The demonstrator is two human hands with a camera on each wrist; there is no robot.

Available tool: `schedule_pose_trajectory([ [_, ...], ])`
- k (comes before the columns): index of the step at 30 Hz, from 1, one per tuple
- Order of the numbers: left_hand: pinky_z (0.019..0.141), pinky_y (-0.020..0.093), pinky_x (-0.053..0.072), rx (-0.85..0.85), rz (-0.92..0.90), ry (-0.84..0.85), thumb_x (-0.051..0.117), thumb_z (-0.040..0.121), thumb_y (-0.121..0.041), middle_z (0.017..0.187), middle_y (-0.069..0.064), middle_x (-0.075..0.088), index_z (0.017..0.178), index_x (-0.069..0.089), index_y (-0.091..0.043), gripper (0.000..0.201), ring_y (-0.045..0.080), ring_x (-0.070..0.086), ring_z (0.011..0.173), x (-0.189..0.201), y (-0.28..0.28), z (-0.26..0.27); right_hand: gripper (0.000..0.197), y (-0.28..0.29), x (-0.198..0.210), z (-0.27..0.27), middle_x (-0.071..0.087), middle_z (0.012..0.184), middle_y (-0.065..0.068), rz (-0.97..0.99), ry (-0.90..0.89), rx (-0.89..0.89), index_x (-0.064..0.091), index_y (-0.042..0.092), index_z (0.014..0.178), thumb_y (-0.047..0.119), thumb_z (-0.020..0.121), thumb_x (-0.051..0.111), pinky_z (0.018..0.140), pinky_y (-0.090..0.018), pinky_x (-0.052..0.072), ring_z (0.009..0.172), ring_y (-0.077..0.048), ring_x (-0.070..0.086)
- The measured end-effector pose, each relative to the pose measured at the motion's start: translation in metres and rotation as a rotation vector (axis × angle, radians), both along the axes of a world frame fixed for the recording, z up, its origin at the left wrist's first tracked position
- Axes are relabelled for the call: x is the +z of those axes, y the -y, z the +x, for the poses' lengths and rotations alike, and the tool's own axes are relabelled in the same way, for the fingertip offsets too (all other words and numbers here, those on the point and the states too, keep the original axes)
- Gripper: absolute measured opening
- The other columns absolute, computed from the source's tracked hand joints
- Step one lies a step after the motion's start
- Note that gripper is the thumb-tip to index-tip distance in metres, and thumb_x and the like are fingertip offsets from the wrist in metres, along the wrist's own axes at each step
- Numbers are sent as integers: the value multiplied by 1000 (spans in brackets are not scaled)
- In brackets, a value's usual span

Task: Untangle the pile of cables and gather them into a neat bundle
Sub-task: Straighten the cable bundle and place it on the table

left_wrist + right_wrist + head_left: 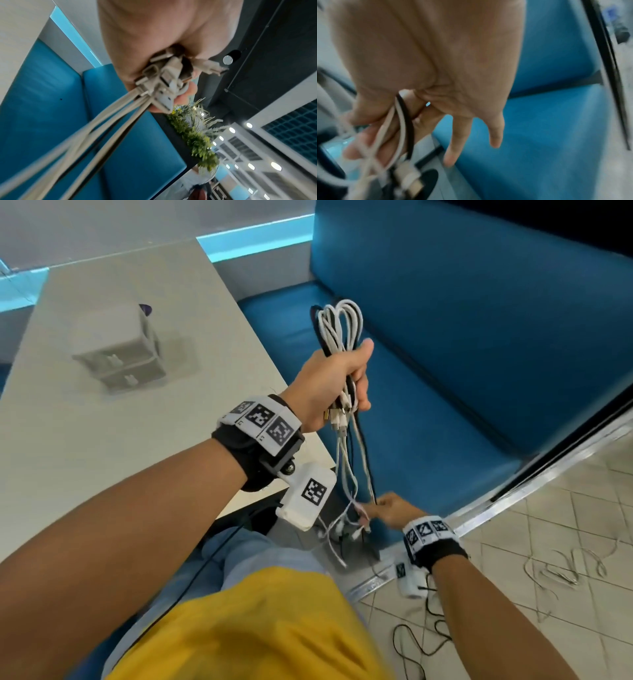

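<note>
Blue bench seat (428,419) lies behind the left hand (329,378), fingers wrapped round the cables (342,326), loops above them. Below, right hand (394,508) fingers (368,138) pinch the hanging ends.

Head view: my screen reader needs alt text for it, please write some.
A person's left hand grips a looped bundle of white and black cables above a blue bench, while the right hand pinches the dangling ends lower down. A grey table stands to the left.
</note>
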State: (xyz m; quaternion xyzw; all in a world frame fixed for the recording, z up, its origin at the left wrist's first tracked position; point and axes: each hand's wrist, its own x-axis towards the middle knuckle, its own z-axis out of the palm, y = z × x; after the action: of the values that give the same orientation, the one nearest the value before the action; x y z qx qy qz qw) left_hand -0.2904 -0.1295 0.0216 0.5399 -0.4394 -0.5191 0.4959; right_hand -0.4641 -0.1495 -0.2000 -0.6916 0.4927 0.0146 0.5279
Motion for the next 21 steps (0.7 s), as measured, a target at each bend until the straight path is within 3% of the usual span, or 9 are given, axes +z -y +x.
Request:
schedule_pose_trajectory([
  [2,62,33,52,-39,29,60,48,100,-29,43,6,46,55,39,-12,49,24,45,45,-8,-6,-3,42,-3,-31,0,46,55,-9,4,-117,15,78,25,85,62,82,59,54,-29,34,50,-14,35],
  [4,63,33,53,-77,76,78,48,100,-28,44,6,46,56,40,-12,47,24,44,47,-18,-12,-9,45,0,-47,4,65,79,-14,32,-193,30,76,27,91,67,75,63,75,-37,49,69,-17,53],
  [6,65,34,53,-107,90,98,49,99,-30,46,6,47,57,41,-11,47,23,47,47,-21,-14,-14,49,1,-54,3,68,103,2,69,-278,72,72,30,101,66,70,64,92,-35,46,96,-19,59],
  [8,65,34,53,-120,81,116,49,99,-30,47,6,47,57,41,-11,47,22,48,47,-17,-12,-12,54,-4,-57,2,57,123,10,101,-327,124,63,36,118,62,71,68,94,-30,39,110,-20,53],
  [10,64,33,52,-106,84,124,49,99,-30,47,7,47,56,42,-11,48,22,47,48,-14,-11,-7,73,-6,-62,3,46,135,13,128,-297,81,55,38,129,60,63,77,101,-30,36,123,-21,48],
  [12,63,32,52,-89,90,121,50,99,-29,46,6,47,56,42,-11,47,22,46,49,-15,-12,-6,79,-3,-65,7,45,137,8,148,-233,-4,57,34,129,49,57,86,105,-30,36,125,-22,47],
  [16,67,35,53,-69,80,144,50,99,-30,46,6,48,55,42,-12,48,22,49,47,-17,-10,0,71,-1,-64,4,52,132,5,213,-158,-66,55,24,126,30,63,88,106,-32,37,115,-19,49],
  [18,70,37,51,-39,77,136,50,98,-31,46,6,49,55,42,-13,48,22,50,47,-18,-8,7,68,-4,-67,1,53,130,6,214,-156,-95,52,24,129,24,69,85,100,-25,37,115,-19,51],
  [21,71,38,51,-26,78,130,51,98,-31,47,6,49,54,42,-14,48,21,50,46,-18,-7,10,81,-8,-79,1,52,137,-9,180,-200,-170,39,28,142,23,73,82,93,-25,45,110,-21,63],
])
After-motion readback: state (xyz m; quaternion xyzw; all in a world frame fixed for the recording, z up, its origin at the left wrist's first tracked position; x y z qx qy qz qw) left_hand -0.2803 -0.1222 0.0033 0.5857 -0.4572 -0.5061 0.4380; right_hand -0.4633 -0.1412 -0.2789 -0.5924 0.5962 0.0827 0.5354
